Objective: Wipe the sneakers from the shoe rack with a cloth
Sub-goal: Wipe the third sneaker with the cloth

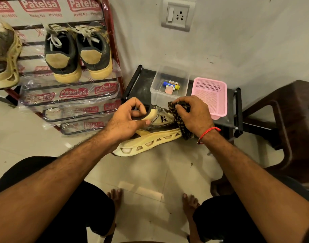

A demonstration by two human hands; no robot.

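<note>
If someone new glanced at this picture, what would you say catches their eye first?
Probably the cream-soled sneaker at the centre, steadied by the left hand while the right hand presses a dark patterned cloth against it. Next, the pair of dark sneakers on the plastic-wrapped shoe rack at upper left, and the pink basket to the right.

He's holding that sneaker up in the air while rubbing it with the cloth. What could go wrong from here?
The left hand grips the sneaker only at its heel collar, so a hard push from the cloth in the right hand might twist it loose above his bare feet. The shoe also hangs close to the clear plastic box and pink basket on the low black stand, so a wide stroke could knock them.
</note>
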